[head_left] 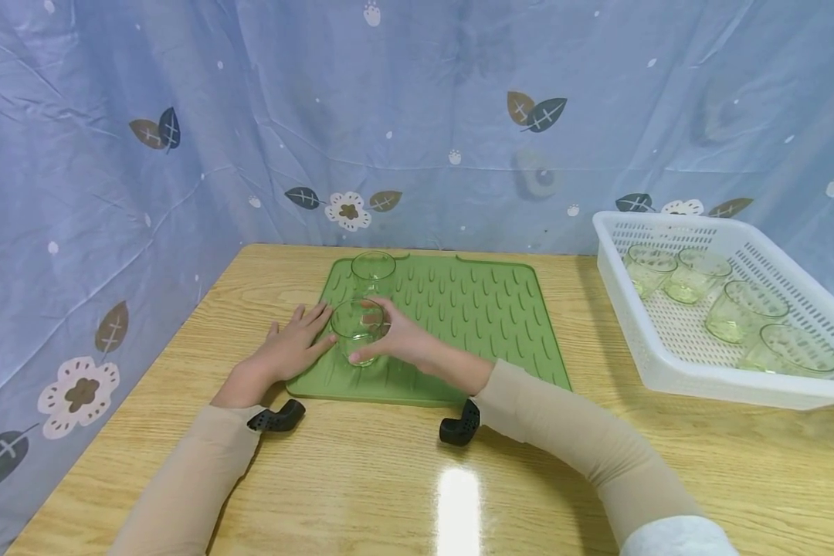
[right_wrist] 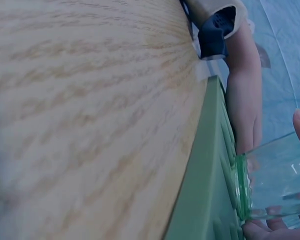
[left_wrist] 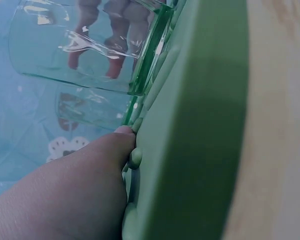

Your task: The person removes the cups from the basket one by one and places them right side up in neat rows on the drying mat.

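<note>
My right hand (head_left: 408, 338) holds a clear, green-tinted drinking glass (head_left: 357, 326) at the left part of a green ridged drying mat (head_left: 469, 316). Its fingers wrap the far side while the thumb lies on the near side. In the right wrist view the glass's thick base (right_wrist: 241, 187) is right at the mat's ridges. My left hand (head_left: 286, 354) lies with fingers spread over the mat's left edge, its thumb resting on the mat close to the glass. Behind the held glass, a second glass (head_left: 373, 266) stands upright near the mat's back left corner.
On the right of the wooden table (head_left: 368, 479) sits a white perforated plastic basket (head_left: 639, 347), with several similar glasses (head_left: 747, 311) inside. A blue patterned curtain (head_left: 431, 116) hangs behind the table and along its left side.
</note>
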A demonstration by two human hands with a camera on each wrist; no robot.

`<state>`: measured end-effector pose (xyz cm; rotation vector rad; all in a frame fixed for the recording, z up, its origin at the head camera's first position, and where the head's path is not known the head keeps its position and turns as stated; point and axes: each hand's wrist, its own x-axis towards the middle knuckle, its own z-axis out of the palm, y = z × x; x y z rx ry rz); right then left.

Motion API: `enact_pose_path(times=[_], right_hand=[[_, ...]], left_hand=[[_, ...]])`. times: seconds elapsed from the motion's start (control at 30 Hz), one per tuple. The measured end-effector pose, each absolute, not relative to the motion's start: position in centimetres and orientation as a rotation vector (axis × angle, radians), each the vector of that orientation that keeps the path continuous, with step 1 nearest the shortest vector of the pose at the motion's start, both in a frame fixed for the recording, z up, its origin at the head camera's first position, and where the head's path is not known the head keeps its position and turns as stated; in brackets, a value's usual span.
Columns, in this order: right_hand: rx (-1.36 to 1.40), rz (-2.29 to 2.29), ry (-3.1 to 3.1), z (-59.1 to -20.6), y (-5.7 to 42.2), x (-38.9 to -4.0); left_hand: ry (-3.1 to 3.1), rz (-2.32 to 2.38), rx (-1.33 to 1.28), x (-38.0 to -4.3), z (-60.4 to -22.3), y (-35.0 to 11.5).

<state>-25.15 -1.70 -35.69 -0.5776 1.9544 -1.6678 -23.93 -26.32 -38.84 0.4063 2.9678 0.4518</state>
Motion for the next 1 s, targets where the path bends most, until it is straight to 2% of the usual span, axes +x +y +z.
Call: enact_pose_path(times=[0.47, 1.0], right_hand=[[-0.550, -1.679, 1.930, -34.7, 1.4, -25.6], [-0.932, -1.458, 2.082, -32.6, 8.0, -24.0]], left_hand=[[2.974, 0.467, 0.414, -24.0, -39.0, -26.4], [2.963, 0.482, 0.420, -23.8, -38.5, -26.3]])
